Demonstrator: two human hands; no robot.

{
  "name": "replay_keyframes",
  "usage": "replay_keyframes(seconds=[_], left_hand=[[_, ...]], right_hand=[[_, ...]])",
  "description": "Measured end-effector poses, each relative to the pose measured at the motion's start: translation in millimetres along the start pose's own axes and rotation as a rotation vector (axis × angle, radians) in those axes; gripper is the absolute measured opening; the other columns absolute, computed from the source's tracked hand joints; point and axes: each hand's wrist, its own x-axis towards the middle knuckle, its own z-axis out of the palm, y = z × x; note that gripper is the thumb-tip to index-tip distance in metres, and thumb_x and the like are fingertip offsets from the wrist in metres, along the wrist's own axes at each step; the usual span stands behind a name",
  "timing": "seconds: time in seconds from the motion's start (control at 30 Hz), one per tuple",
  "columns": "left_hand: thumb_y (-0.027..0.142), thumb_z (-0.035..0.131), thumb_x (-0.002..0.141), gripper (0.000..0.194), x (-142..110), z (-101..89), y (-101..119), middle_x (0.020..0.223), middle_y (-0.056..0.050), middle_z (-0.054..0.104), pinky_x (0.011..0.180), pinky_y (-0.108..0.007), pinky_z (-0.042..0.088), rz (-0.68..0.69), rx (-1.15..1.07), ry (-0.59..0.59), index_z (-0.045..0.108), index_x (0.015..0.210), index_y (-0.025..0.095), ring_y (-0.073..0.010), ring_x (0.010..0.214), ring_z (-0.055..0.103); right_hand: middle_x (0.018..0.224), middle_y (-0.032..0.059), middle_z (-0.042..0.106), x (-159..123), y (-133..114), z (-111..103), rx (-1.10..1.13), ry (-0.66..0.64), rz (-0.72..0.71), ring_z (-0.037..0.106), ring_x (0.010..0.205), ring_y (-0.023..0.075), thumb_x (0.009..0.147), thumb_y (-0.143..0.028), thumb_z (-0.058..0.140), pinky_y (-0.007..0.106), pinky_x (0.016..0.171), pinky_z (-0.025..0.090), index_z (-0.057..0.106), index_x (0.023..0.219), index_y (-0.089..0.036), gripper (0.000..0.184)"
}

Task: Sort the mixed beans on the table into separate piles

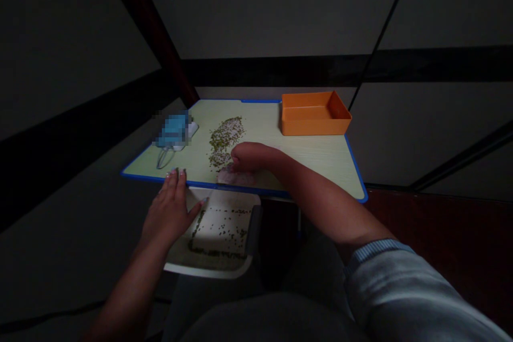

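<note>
My right hand point(249, 156) is closed at the front of the small table, with its fingers curled and partly hidden. Under it, a flat pale pinkish thing point(236, 177) lies along the table's edge; it looks gripped, but its kind is unclear. Just beyond spreads a pile of small green beans or seeds point(225, 136). My left hand point(170, 206) has its fingers stretched out, fingertips at the blue table edge and thumb over a white bin point(216, 273). This bin sits below the front edge, with scattered green bits on its bottom.
An orange open box point(315, 127) stands at the back right of the pale table point(316, 157). At the left lie a blurred blue packet point(174, 129) and a thin looped cord point(163, 158). Walls rise behind and to the left.
</note>
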Motion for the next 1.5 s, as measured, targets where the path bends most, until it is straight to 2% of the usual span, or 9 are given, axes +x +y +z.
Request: replay_keyframes(seconds=[0.33, 0.73, 0.93, 1.07, 1.27, 1.37, 1.5], left_hand=[[0.052, 0.039, 0.082, 0.084, -0.5, -1.4, 1.3, 0.156, -0.02, 0.014, 0.113, -0.047, 0.024, -0.016, 0.001, -0.009, 0.008, 0.146, 0.009, -0.0318, 0.144, 0.016], [0.052, 0.039, 0.082, 0.084, -0.1, 0.1, 0.8, 0.156, -0.02, 0.015, 0.114, -0.047, 0.023, 0.006, -0.01, 0.007, 0.008, 0.146, 0.009, -0.0317, 0.144, 0.014], [0.052, 0.039, 0.082, 0.084, 0.4, 2.4, -2.1, 0.155, -0.021, 0.016, 0.115, -0.045, 0.021, 0.031, -0.001, 0.016, 0.009, 0.146, 0.007, -0.0312, 0.145, 0.013], [0.053, 0.038, 0.082, 0.084, 0.3, 2.9, -1.5, 0.156, -0.02, 0.016, 0.114, -0.046, 0.022, 0.021, 0.0, 0.018, 0.008, 0.146, 0.009, -0.0305, 0.145, 0.013], [0.054, 0.038, 0.082, 0.084, -0.3, -0.5, 0.6, 0.156, -0.019, 0.015, 0.114, -0.047, 0.023, 0.008, -0.022, -0.005, 0.008, 0.146, 0.009, -0.0309, 0.145, 0.012], [0.053, 0.038, 0.082, 0.083, -0.1, -1.3, 0.9, 0.156, -0.021, 0.015, 0.115, -0.047, 0.022, 0.008, -0.025, -0.001, 0.01, 0.146, 0.008, -0.0311, 0.145, 0.012], [0.053, 0.039, 0.082, 0.083, 0.1, -1.5, 1.4, 0.156, -0.02, 0.015, 0.114, -0.047, 0.022, 0.002, -0.024, 0.003, 0.009, 0.146, 0.009, -0.031, 0.145, 0.013]], right_hand=[[0.082, 0.015, 0.071, 2.6, -1.0, 1.2, 0.033, -0.099, 0.032, 0.06, 0.07, 0.0173, 0.084, -0.037, 0.054, 0.026, 0.06, 0.039, 0.072, 0.087, -0.005, 0.037], [0.068, 0.0121, 0.07, 0.1, 0.8, 0.7, 0.145, -0.136, 0.02, 0.051, 0.052, 0.0117, 0.085, -0.033, 0.053, 0.025, 0.053, 0.036, 0.072, 0.08, -0.005, 0.034], [0.064, 0.0094, 0.068, 2.5, 1.3, 5.2, 0.161, -0.072, -0.051, 0.045, 0.05, 0.0098, 0.086, -0.031, 0.052, 0.024, 0.052, 0.032, 0.071, 0.079, -0.006, 0.032], [0.069, 0.0093, 0.068, 5.3, 3.0, 7.7, 0.136, -0.013, -0.089, 0.044, 0.054, 0.01, 0.086, -0.033, 0.054, 0.024, 0.053, 0.031, 0.07, 0.081, -0.007, 0.031], [0.063, 0.0044, 0.064, 6.9, 4.6, 7.7, 0.236, -0.028, -0.11, 0.044, 0.054, 0.0091, 0.088, -0.031, 0.05, 0.023, 0.055, 0.031, 0.067, 0.077, -0.009, 0.029], [0.065, 0.0038, 0.064, 4.4, 7.3, 0.3, 0.252, 0.025, -0.079, 0.044, 0.055, 0.009, 0.087, -0.029, 0.051, 0.023, 0.056, 0.03, 0.066, 0.079, -0.009, 0.026], [0.071, 0.0056, 0.066, -2.8, 16.3, -14.9, 0.185, 0.098, 0.064, 0.044, 0.057, 0.0099, 0.085, -0.025, 0.053, 0.024, 0.055, 0.029, 0.067, 0.082, -0.009, 0.022]])
